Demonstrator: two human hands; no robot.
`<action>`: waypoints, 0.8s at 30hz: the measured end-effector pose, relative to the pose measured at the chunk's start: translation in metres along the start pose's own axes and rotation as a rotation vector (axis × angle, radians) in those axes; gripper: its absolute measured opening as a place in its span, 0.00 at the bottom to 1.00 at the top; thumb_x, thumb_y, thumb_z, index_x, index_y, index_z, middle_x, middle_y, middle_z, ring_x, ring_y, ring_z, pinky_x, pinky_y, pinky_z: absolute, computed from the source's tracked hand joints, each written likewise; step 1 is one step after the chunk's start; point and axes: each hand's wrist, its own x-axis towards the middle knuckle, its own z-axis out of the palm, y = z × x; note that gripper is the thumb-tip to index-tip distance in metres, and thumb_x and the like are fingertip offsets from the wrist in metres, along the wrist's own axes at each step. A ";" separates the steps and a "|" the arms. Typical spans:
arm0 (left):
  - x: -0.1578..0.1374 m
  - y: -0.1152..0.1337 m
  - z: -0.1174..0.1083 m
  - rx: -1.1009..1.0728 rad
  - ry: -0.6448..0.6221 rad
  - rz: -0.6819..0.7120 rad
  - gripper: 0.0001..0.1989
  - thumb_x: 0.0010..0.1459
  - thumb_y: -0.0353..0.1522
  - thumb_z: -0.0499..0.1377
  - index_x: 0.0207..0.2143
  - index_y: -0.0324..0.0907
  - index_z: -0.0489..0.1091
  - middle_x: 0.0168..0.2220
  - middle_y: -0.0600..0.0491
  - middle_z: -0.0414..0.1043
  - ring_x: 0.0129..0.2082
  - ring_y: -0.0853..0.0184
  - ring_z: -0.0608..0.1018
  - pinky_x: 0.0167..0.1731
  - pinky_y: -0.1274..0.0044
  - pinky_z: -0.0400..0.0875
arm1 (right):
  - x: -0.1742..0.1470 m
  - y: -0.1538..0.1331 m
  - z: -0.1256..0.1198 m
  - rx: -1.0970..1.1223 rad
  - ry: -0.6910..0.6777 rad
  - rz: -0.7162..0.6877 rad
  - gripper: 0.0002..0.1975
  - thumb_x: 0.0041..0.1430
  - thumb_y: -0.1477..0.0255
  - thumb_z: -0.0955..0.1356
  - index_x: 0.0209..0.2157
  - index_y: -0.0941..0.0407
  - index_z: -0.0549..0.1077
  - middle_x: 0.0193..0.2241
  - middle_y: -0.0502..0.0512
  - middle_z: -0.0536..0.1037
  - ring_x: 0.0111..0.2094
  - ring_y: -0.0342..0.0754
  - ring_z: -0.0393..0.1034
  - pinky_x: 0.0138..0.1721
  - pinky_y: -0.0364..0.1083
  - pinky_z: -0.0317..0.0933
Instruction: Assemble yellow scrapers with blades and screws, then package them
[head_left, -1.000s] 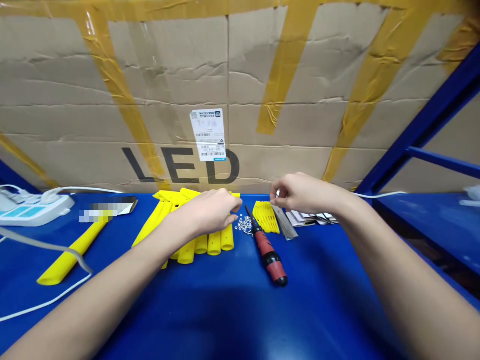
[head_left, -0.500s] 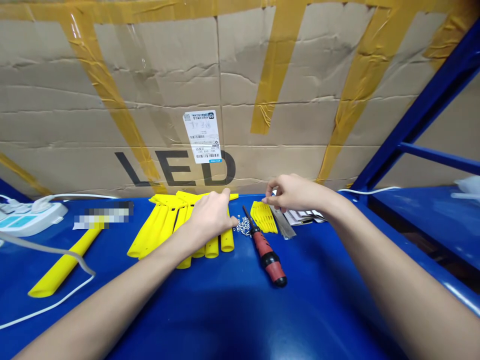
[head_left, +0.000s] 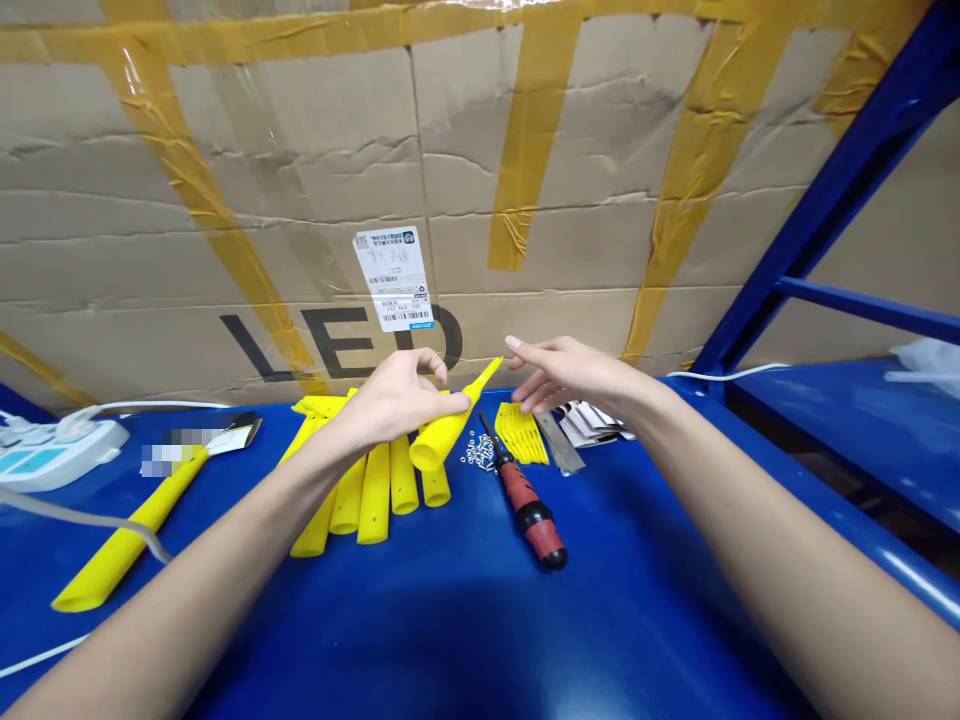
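My left hand [head_left: 405,398] pinches a hollow yellow plastic handle [head_left: 441,436] between thumb and fingers. It is held tilted, its narrow tip up and to the right and its round open end toward me. Under that hand lies a group of similar yellow handles [head_left: 373,495], partly hidden by my wrist. My right hand [head_left: 571,375] is open, fingers apart, close to the handle's tip but not touching it. Below the right hand are several thin yellow plastic pieces [head_left: 521,432], flat metal strips [head_left: 561,450], and printed cards or sleeves [head_left: 589,424].
A red and black screwdriver [head_left: 535,515] lies beside small loose screws and nuts [head_left: 478,452]. To the left are a yellow-handled tool [head_left: 131,535], a white power strip [head_left: 67,460] and cables. A taped cardboard box [head_left: 300,180] stands behind; a blue metal frame [head_left: 795,200] rises at right.
My left hand has lifted a yellow handle from the group and tilted its tip up. My right hand has opened from a pinch, reaching toward the handle. The view has shifted slightly.
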 end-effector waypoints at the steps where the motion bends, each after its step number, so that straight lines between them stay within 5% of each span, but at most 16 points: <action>1: -0.002 0.001 -0.001 -0.063 -0.034 0.026 0.16 0.48 0.38 0.65 0.34 0.45 0.61 0.19 0.61 0.67 0.17 0.74 0.66 0.17 0.80 0.56 | 0.000 0.000 0.002 0.083 -0.053 0.003 0.30 0.65 0.50 0.63 0.51 0.63 0.72 0.33 0.67 0.83 0.29 0.51 0.80 0.33 0.45 0.75; 4: -0.008 0.005 -0.001 -0.092 -0.020 0.152 0.17 0.45 0.34 0.66 0.31 0.45 0.60 0.21 0.60 0.70 0.20 0.72 0.71 0.20 0.80 0.61 | -0.001 -0.002 0.006 0.227 -0.117 -0.036 0.20 0.63 0.60 0.70 0.47 0.62 0.74 0.34 0.65 0.83 0.31 0.48 0.80 0.34 0.42 0.75; 10: -0.015 0.011 0.007 -0.066 -0.025 0.403 0.16 0.53 0.39 0.64 0.30 0.45 0.58 0.23 0.60 0.69 0.24 0.72 0.73 0.26 0.79 0.67 | -0.007 -0.008 0.005 0.281 0.039 -0.157 0.07 0.62 0.80 0.68 0.42 0.60 0.75 0.32 0.58 0.83 0.30 0.45 0.80 0.39 0.42 0.75; 14: -0.008 0.000 0.004 0.260 -0.047 0.360 0.16 0.68 0.42 0.47 0.34 0.44 0.68 0.30 0.54 0.77 0.29 0.67 0.78 0.33 0.75 0.68 | -0.012 -0.007 -0.008 0.181 -0.013 -0.153 0.07 0.60 0.83 0.67 0.31 0.60 0.76 0.33 0.58 0.83 0.34 0.46 0.80 0.43 0.43 0.75; 17: -0.001 -0.012 0.002 0.559 -0.169 0.328 0.14 0.64 0.40 0.54 0.34 0.44 0.76 0.33 0.50 0.80 0.32 0.64 0.79 0.35 0.74 0.67 | -0.014 -0.004 -0.016 0.226 -0.136 -0.118 0.09 0.58 0.84 0.67 0.36 0.59 0.77 0.36 0.57 0.84 0.36 0.46 0.80 0.43 0.43 0.75; 24: 0.005 -0.025 0.003 0.600 -0.277 0.273 0.06 0.51 0.36 0.64 0.27 0.44 0.79 0.27 0.51 0.79 0.26 0.63 0.77 0.28 0.74 0.65 | -0.015 -0.005 -0.020 0.300 -0.170 -0.122 0.10 0.60 0.84 0.66 0.39 0.59 0.76 0.38 0.59 0.83 0.36 0.46 0.80 0.42 0.43 0.75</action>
